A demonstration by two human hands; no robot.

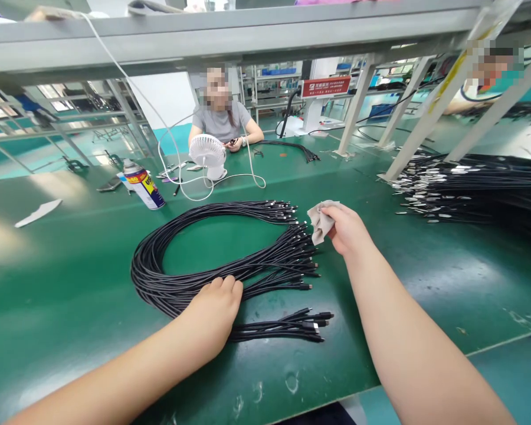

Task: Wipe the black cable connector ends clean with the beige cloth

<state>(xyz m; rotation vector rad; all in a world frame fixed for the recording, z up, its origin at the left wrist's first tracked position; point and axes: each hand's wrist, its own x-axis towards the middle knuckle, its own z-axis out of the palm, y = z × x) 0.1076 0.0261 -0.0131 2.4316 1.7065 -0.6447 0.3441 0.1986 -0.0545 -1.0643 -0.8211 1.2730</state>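
A large bundle of black cables (153, 265) curves in a U on the green table, its connector ends fanned out toward the right. My left hand (219, 313) is closed over the near side of the bundle, its fingers wrapped on the cables. From under that hand a smaller group of cable ends (287, 327) points right, apart from the rest. My right hand (349, 230) pinches a crumpled greyish cloth (321, 221) just right of the connector ends. Whether the cloth touches a connector, I cannot tell.
A spray can (145, 186) stands beyond the bundle, left of a small white fan (209, 156) with a trailing white cable. More black cables (473, 186) are piled at the right by the shelf legs. Across the table sits a person (223, 118) handling something small and dark.
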